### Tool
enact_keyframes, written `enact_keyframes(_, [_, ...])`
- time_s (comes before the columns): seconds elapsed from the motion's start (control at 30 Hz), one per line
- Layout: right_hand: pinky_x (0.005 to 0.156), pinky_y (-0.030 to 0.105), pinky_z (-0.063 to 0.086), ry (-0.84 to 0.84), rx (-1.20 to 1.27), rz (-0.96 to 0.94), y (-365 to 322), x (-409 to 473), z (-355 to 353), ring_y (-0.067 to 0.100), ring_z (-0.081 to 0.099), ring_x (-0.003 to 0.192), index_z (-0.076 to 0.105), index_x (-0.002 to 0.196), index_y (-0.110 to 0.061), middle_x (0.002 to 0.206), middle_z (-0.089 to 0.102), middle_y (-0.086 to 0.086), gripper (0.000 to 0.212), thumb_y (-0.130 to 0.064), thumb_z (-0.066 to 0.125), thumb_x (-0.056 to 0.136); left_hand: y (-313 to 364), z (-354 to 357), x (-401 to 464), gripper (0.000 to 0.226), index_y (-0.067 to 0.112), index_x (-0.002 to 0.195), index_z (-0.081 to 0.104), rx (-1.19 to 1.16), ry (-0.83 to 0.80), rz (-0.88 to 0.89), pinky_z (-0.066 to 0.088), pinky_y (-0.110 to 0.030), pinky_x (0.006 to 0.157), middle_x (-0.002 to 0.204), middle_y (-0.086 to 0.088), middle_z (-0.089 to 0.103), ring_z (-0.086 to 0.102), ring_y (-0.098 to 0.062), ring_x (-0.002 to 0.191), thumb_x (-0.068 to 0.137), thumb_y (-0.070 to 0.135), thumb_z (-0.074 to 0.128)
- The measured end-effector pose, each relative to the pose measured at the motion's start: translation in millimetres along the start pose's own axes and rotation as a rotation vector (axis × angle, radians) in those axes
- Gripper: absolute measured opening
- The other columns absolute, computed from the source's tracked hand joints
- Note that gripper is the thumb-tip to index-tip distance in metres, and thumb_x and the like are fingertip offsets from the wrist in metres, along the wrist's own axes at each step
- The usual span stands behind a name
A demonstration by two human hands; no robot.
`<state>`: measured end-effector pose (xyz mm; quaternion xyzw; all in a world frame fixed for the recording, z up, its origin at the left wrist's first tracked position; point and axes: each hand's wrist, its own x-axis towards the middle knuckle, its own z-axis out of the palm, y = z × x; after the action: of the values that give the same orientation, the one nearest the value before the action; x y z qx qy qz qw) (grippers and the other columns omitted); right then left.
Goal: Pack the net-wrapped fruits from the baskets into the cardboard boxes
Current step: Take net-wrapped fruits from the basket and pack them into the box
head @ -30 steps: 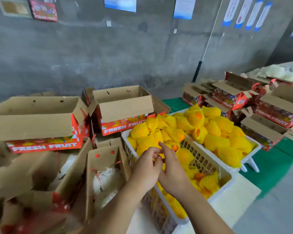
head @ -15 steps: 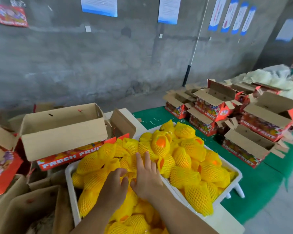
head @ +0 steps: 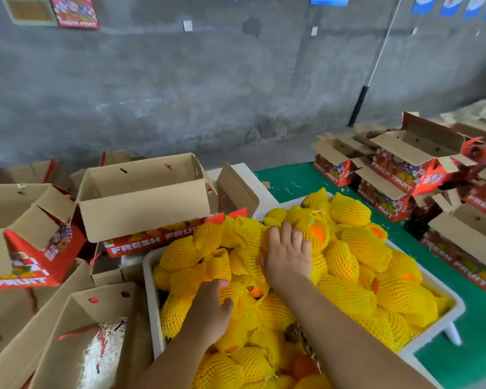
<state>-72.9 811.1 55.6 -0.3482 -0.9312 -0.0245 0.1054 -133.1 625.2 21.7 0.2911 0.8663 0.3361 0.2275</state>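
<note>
**Two hands in the pile of yellow fruits**

The right hand (head: 288,255) lies flat on top of the net-wrapped fruits (head: 348,262). Its fingers are straight and spread out, and they press on the yellow nets. One fruit just past the fingertips shows a bit of orange skin through its net. The left hand (head: 212,313) is lower in the pile, near the left wall of the basket. Its fingers curl round one wrapped fruit (head: 233,292) and hold it.

The fruits fill a white basket (head: 149,282) and are heaped above its rim. A second white basket (head: 438,327) sits just beside it on the right, also full of fruits.

To the left of the first basket stand open cardboard boxes. The nearest open box (head: 143,197) is at the basket's far left corner and has "FRESH FRUIT" on its red side. Another box (head: 96,332) is near the bottom left and has white shredded stuffing (head: 101,357) inside.

The baskets sit on a desk with a green cover (head: 474,318). More red boxes (head: 399,175) stand open at the far right edge. Behind all of it is a gray wall (head: 180,94).
</note>
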Motion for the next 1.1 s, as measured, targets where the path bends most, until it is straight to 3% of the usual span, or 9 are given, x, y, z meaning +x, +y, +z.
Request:
enact_keyframes(0.17, [0.107,0.052,0.031,0.109,0.021,0.033,30,2,-28,0.038,0.027,0.14,0.029,0.153,-0.035,0.162,0.025,0.008,0.081,-0.047,0.066,0.082,-3,2,-7,0.038,0.03,0.143,0.049,-0.004,-0.008,-0.002,0.045,-0.028,0.104,0.144,0.001,0.045,0.053,-0.016,0.128,0.105,0.03,0.055])
enact_keyframes(0.27, [0.115,0.052,0.032,-0.182,0.038,0.236,76,16,-42,0.039,0.025,0.145,0.012,0.159,-0.033,0.162,0.022,0.008,0.087,-0.044,0.065,0.092,-5,4,-12,0.037,0.03,0.141,0.051,-0.001,-0.002,-0.008,0.046,-0.028,0.104,0.142,0.002,0.045,0.053,-0.015,0.125,0.105,0.029,0.056])
enact_keyframes(0.5, [0.099,0.048,0.043,-0.257,0.223,0.362,105,21,-63,0.039,0.041,0.129,0.042,0.132,-0.022,0.131,0.058,0.013,0.073,-0.06,0.077,0.08,8,6,-31,0.034,0.026,0.14,0.053,-0.076,0.056,0.016,0.048,-0.035,0.106,0.142,0.001,0.048,0.052,-0.016,0.128,0.106,0.023,0.054])
enact_keyframes(0.6, [0.102,0.052,0.037,-0.014,0.318,0.449,105,4,-86,0.04,0.04,0.128,0.048,0.128,-0.024,0.128,0.059,0.013,0.081,-0.077,0.072,0.072,19,2,-41,0.031,0.026,0.137,0.056,-0.2,0.11,0.019,0.046,-0.024,0.093,0.142,0.0,0.051,0.053,-0.011,0.119,0.106,0.022,0.053])
enact_keyframes(0.67, [0.102,0.053,0.038,0.115,0.504,0.421,86,-15,-99,0.038,0.045,0.126,0.05,0.129,-0.026,0.127,0.062,0.007,0.085,-0.085,0.065,0.07,34,-4,-49,0.025,0.031,0.13,0.059,-0.402,0.179,-0.004,0.044,-0.016,0.082,0.138,0.004,0.057,0.056,-0.003,0.109,0.105,0.026,0.057])
enact_keyframes(0.73, [0.095,0.046,0.052,0.066,0.911,0.336,50,-40,-115,0.024,0.06,0.117,0.055,0.126,-0.032,0.12,0.067,-0.004,0.085,-0.09,0.063,0.064,53,-14,-62,0.025,0.038,0.126,0.06,-0.677,0.198,-0.058,0.042,-0.013,0.081,0.133,0.013,0.06,0.055,0.007,0.107,0.102,0.043,0.06])
enact_keyframes(0.87, [0.072,0.011,0.05,-0.169,1.441,0.232,-46,-108,-110,-0.019,0.061,0.089,0.058,0.103,-0.049,0.095,0.066,-0.039,0.051,-0.085,0.065,0.068,59,-33,-90,0.075,0.04,0.148,0.05,-1.053,0.091,-0.012,0.041,-0.029,0.111,0.145,0.021,0.057,0.052,-0.001,0.133,0.085,0.08,0.055])
enact_keyframes(1.0, [0.107,0.041,0.048,-0.495,1.651,0.184,-132,-169,-79,0.009,0.064,0.122,0.057,0.139,-0.034,0.129,0.07,-0.011,0.065,-0.057,0.062,0.078,9,-65,-130,0.023,0.038,0.122,0.061,-0.963,0.339,-0.021,0.044,0.002,0.07,0.099,0.046,0.065,0.059,0.026,0.093,0.105,0.049,0.051])
enact_keyframes(1.1, [0.091,0.03,0.053,-0.522,1.558,0.025,-187,-212,-75,0.012,0.068,0.109,0.063,0.13,-0.033,0.116,0.074,-0.008,0.047,-0.037,0.059,0.083,-54,-98,-172,0.023,0.031,0.117,0.066,-1.033,0.445,-0.1,0.049,-0.004,0.071,0.095,0.032,0.074,0.067,0.016,0.088,0.109,0.039,0.046])
